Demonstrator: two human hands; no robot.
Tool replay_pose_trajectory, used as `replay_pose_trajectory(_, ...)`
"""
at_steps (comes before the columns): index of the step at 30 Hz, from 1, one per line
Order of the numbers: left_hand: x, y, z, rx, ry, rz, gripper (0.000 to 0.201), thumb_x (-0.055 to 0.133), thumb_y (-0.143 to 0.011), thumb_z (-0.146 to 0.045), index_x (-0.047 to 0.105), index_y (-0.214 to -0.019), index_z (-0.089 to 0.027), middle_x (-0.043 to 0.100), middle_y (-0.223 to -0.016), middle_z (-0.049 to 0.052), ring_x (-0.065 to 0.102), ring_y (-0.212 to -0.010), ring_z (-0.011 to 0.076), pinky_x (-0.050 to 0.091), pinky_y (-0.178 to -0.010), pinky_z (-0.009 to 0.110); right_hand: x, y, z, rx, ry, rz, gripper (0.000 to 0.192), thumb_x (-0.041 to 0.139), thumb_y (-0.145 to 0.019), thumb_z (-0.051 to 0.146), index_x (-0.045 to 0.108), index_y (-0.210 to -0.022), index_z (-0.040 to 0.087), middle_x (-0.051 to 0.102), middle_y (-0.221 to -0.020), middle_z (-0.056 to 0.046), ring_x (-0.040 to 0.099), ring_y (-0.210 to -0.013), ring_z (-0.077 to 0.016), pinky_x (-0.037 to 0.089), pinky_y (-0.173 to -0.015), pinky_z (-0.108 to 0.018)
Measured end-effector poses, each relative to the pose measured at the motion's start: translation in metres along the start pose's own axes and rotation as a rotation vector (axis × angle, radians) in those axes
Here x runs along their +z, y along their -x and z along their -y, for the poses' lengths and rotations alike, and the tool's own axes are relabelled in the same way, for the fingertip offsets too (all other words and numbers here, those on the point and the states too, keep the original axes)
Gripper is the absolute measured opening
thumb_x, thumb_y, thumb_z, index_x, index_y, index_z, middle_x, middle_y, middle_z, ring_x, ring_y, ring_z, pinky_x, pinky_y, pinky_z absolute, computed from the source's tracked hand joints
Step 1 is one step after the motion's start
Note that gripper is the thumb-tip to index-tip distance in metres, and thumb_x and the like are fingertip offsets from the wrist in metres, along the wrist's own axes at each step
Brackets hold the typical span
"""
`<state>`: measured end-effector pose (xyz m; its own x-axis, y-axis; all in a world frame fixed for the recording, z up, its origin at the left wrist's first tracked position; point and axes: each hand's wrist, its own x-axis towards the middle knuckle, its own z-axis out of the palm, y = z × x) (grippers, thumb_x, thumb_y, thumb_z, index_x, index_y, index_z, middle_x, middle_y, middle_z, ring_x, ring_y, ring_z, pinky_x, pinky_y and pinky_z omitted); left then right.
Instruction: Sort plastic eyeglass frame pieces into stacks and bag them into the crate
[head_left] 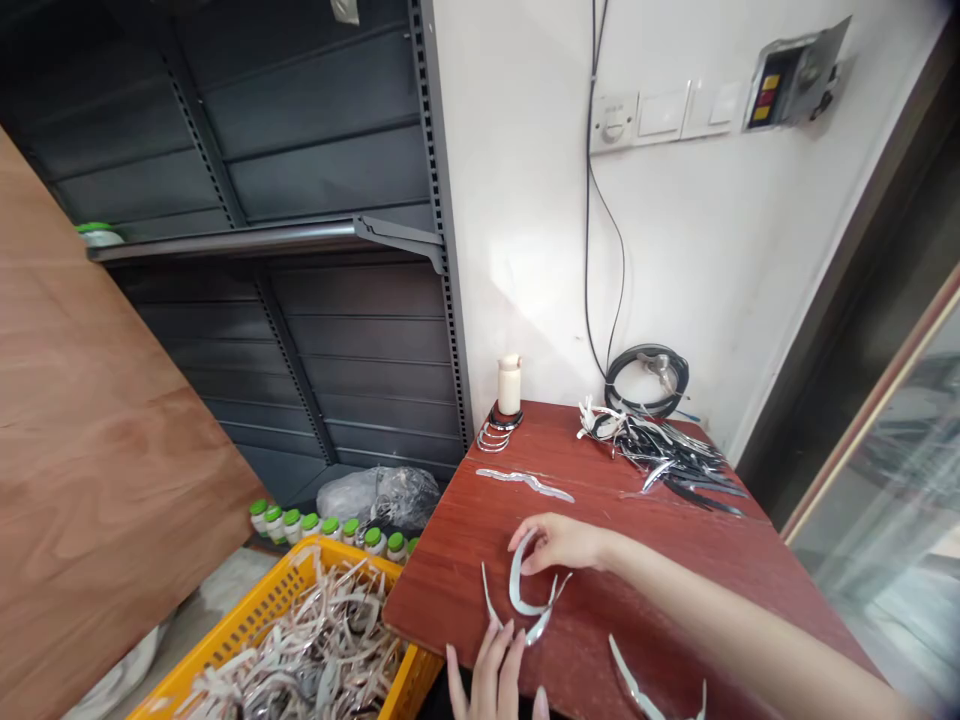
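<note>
Item: curved, glossy silver-white plastic strip, crescent-shaped, lying at the near edge of the red-brown wooden bench. Right hand pinched its upper end. Left hand, fingers extended and released, touched a second thin strip just beside it.
</note>
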<state>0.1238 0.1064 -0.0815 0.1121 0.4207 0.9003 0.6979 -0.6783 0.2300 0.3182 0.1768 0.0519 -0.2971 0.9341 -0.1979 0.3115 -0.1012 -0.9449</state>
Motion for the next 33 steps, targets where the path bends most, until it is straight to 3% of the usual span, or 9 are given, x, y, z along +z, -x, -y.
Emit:
replay_pose_trajectory(4, -0.002, 0.003, 0.003, 0.007, 0.034, 0.057, 0.036, 0.042, -0.094, -0.044, 0.065, -0.111, -0.023, 0.076, -0.1, 0.007, 0.072, -0.099, 0.0214, 0.017, -0.122, 0.051, 0.019, 0.01, 0.008, -0.075, 0.197, -0.135, 0.012, 0.07, -0.072, 0.022, 0.073, -0.082, 0.017, 0.074, -0.081, -0.002, 0.067, -0.079, -0.0169, 0.048, -0.075, -0.026)
replay_pose_trajectory(9, -0.003, 0.006, 0.003, 0.004, 0.074, 0.026, 0.039, 0.039, -0.096, -0.043, 0.063, -0.115, -0.019, 0.076, -0.101, 0.008, 0.071, -0.101, 0.0208, 0.019, -0.122, 0.049, 0.009, 0.023, 0.032, -0.044, 0.453, -0.263, 0.011, 0.065, -0.077, 0.028, 0.073, -0.079, 0.02, 0.076, -0.085, -0.001, 0.068, -0.081, -0.0162, 0.047, -0.075, -0.023)
replay_pose_trajectory(12, -0.004, 0.005, 0.002, -0.009, 0.099, 0.027, 0.039, 0.04, -0.096, -0.043, 0.062, -0.117, -0.018, 0.076, -0.102, 0.008, 0.071, -0.101, 0.0203, 0.018, -0.122, 0.048, -0.005, 0.027, 0.039, 0.102, 0.56, -0.296, 0.02, 0.061, -0.078, 0.033, 0.072, -0.07, 0.019, 0.075, -0.073, -0.002, 0.068, -0.069, -0.0163, 0.047, -0.065, -0.023)
replay_pose_trajectory(15, -0.005, 0.003, 0.002, 0.001, 0.115, 0.025, 0.038, 0.043, -0.094, -0.043, 0.063, -0.116, -0.019, 0.076, -0.104, 0.008, 0.071, -0.102, 0.0205, 0.017, -0.123, 0.048, -0.011, 0.027, 0.039, 0.284, 0.646, -0.227, 0.032, 0.055, -0.079, 0.034, 0.067, -0.053, 0.019, 0.071, -0.058, -0.003, 0.065, -0.056, -0.015, 0.046, -0.058, -0.023)
replay_pose_trajectory(21, -0.008, 0.0, 0.0, 0.018, 0.103, 0.021, 0.036, 0.045, -0.092, -0.042, 0.065, -0.113, -0.021, 0.076, -0.103, 0.007, 0.071, -0.1, 0.0208, 0.017, -0.123, 0.049, -0.001, 0.023, 0.037, 0.468, 0.799, -0.116, 0.057, 0.045, -0.09, 0.049, 0.066, -0.047, 0.018, 0.067, -0.052, -0.006, 0.065, -0.053, -0.0165, 0.049, -0.065, -0.026)
replay_pose_trajectory(24, -0.008, -0.001, 0.0, 0.011, 0.101, 0.029, 0.035, 0.046, -0.091, -0.04, 0.065, -0.113, -0.021, 0.076, -0.104, 0.007, 0.071, -0.101, 0.0203, 0.017, -0.123, 0.048, 0.003, 0.026, 0.041, 0.408, 0.911, -0.254, 0.05, 0.044, -0.093, 0.049, 0.075, -0.073, 0.015, 0.075, -0.077, -0.013, 0.07, -0.08, -0.0244, 0.048, -0.078, -0.033)
replay_pose_trajectory(27, -0.008, 0.0, 0.0, 0.009, 0.101, 0.032, 0.034, 0.046, -0.091, -0.04, 0.065, -0.113, -0.021, 0.076, -0.104, 0.007, 0.071, -0.101, 0.0201, 0.018, -0.122, 0.048, 0.006, 0.032, 0.041, 0.138, 0.954, -0.255, 0.025, 0.061, -0.087, 0.041, 0.074, -0.097, 0.022, 0.074, -0.103, -0.008, 0.065, -0.1, -0.0221, 0.042, -0.089, -0.031)
replay_pose_trajectory(30, -0.007, 0.002, 0.0, 0.004, 0.096, 0.032, 0.037, 0.045, -0.092, -0.043, 0.066, -0.113, -0.021, 0.076, -0.103, 0.007, 0.071, -0.1, 0.0208, 0.018, -0.122, 0.05, 0.014, 0.037, 0.037, -0.178, 0.888, -0.043, 0.013, 0.074, -0.079, 0.037, 0.077, -0.086, 0.027, 0.075, -0.091, 0.0, 0.065, -0.093, -0.018, 0.04, -0.088, -0.027)
replay_pose_trajectory(33, -0.006, 0.003, 0.001, 0.0, 0.088, 0.035, 0.038, 0.045, -0.092, -0.044, 0.066, -0.113, -0.022, 0.076, -0.103, 0.008, 0.071, -0.1, 0.0214, 0.019, -0.121, 0.051, 0.027, 0.037, 0.033, -0.186, 0.875, -0.004, 0.009, 0.074, -0.079, 0.033, 0.077, -0.077, 0.025, 0.076, -0.076, 0.0, 0.066, -0.085, -0.0193, 0.039, -0.088, -0.031)
